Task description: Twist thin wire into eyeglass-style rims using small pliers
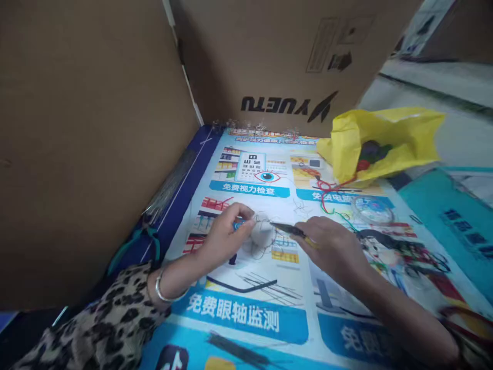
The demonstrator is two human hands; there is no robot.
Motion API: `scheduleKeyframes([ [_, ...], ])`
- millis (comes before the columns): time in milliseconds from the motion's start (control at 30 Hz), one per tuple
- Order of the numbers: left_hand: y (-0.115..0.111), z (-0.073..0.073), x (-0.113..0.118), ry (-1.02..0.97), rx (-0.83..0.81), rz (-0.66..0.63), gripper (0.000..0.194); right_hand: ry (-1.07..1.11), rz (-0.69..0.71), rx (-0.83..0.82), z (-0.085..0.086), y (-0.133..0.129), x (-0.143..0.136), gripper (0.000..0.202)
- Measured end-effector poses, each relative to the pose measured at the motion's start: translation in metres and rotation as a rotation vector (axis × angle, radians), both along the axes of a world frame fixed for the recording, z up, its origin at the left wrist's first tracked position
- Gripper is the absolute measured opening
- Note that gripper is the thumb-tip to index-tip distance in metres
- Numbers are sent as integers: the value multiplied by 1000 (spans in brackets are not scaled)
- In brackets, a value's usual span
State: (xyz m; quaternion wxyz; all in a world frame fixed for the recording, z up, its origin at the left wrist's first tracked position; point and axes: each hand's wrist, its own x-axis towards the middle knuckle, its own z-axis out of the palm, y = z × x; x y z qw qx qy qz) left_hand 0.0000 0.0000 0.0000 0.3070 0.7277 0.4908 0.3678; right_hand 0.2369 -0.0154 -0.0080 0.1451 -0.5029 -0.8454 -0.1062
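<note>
Thin wire bent into loops (262,241) hangs over the printed sheet in the middle of the view. My left hand (227,234), with a silver bangle at the wrist, pinches the wire's upper left part between thumb and fingertips. From the right, my right hand (327,244) is closed round pliers (288,229) with dark jaws and a bit of yellow at the handle. The jaw tips point left and meet or nearly meet the wire, close to my left fingertips; blur hides whether they grip it.
Cardboard panels (92,144) stand left and behind. A yellow bag (385,144) lies back right, with red and green cord (325,203) beside it. Teal-handled pliers (138,241) and a wire bundle (173,180) lie left. Dark wires (239,349) lie in front, a clear round dish (373,210) right.
</note>
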Motion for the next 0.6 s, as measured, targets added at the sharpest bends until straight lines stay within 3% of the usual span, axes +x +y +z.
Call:
scheduleKeyframes([
  [100, 17, -8, -6, 174, 25, 31, 10, -51, -22, 65, 0, 6, 1, 17],
  [267, 32, -16, -2, 372, 61, -63, 6, -116, -7, 193, -5, 12, 0, 17],
  [600, 37, -18, 8, 214, 7, -123, 19, -113, 33, 188, -17, 17, 3, 14],
])
